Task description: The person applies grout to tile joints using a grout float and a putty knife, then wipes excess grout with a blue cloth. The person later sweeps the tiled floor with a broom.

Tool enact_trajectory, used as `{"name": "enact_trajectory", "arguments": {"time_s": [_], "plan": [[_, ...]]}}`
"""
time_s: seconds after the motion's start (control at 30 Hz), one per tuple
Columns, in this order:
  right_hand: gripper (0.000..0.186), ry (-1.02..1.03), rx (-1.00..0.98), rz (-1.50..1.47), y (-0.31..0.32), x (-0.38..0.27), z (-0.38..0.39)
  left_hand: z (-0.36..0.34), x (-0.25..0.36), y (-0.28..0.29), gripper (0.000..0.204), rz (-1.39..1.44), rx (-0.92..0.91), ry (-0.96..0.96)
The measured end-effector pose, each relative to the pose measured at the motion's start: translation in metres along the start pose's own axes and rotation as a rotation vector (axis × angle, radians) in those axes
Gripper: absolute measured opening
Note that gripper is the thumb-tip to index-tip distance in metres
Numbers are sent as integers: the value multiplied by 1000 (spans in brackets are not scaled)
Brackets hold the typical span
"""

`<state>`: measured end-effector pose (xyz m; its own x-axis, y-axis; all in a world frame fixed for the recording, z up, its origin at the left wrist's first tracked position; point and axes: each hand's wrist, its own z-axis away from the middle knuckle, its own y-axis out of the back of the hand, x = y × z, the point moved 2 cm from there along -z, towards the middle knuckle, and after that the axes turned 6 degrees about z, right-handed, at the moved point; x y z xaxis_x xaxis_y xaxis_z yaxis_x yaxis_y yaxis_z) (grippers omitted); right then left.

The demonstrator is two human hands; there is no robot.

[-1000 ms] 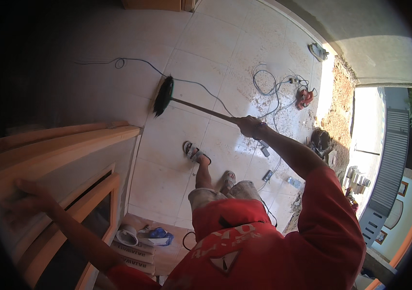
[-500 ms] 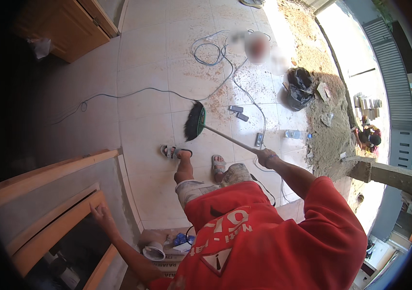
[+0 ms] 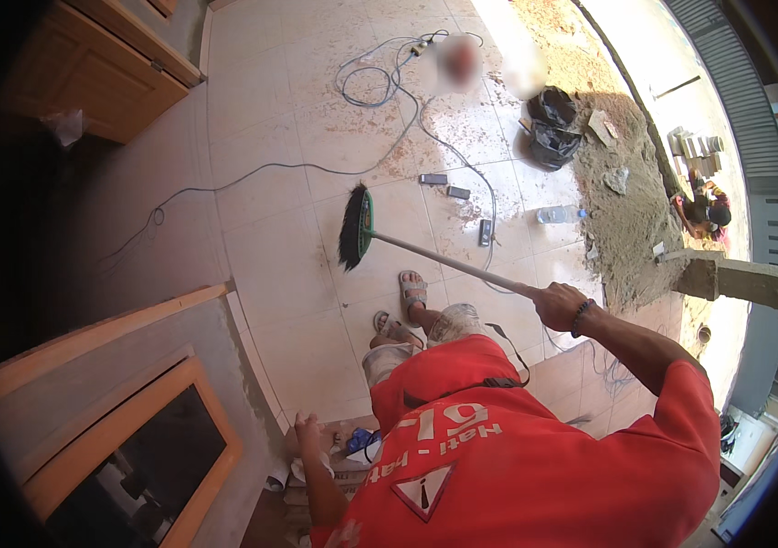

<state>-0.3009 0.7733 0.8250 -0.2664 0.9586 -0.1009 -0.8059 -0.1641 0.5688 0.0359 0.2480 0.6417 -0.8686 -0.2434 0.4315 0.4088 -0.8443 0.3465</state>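
A broom (image 3: 356, 228) with black bristles, a green-edged head and a long pale handle slants across the tiled floor. My right hand (image 3: 560, 306), with a dark bracelet at its wrist, is closed around the upper end of the handle. The broom head is on the tiles ahead of my sandalled feet. Down by my left side, my left hand (image 3: 308, 432) is empty with its fingers loosely apart. It is nearest to a stack of bags (image 3: 329, 475) by the wall, with a blue crumpled item (image 3: 361, 441) on top.
A long cable (image 3: 265, 167) loops over debris-strewn tiles. Several small dark boxes (image 3: 458, 193), a plastic bottle (image 3: 555, 215) and a black bag (image 3: 555, 142) are ahead right, beside sand (image 3: 631, 251). A wooden-framed window (image 3: 215, 416) is left; another person (image 3: 707, 215) crouches far right.
My right hand has moved right and slightly lower, and the broom head has shifted slightly left. My left hand has come away from the window frame toward my body. My feet have stepped closer together.
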Motion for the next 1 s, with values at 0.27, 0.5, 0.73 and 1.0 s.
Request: {"name": "enact_trajectory", "arguments": {"time_s": [0.27,0.5,0.73,1.0], "plan": [[48,401,62,91,-45,-265,-231,43,-9,-4,54,137,11,-146],[49,244,-58,242,-116,-202,-230,76,-165,21,52,296,106,159],[49,-137,-81,489,-101,55,-72,85,-256,38,49,542,270,353],[49,238,90,345,10,-55,-9,80,-242,-13,52,669,247,228]]}}
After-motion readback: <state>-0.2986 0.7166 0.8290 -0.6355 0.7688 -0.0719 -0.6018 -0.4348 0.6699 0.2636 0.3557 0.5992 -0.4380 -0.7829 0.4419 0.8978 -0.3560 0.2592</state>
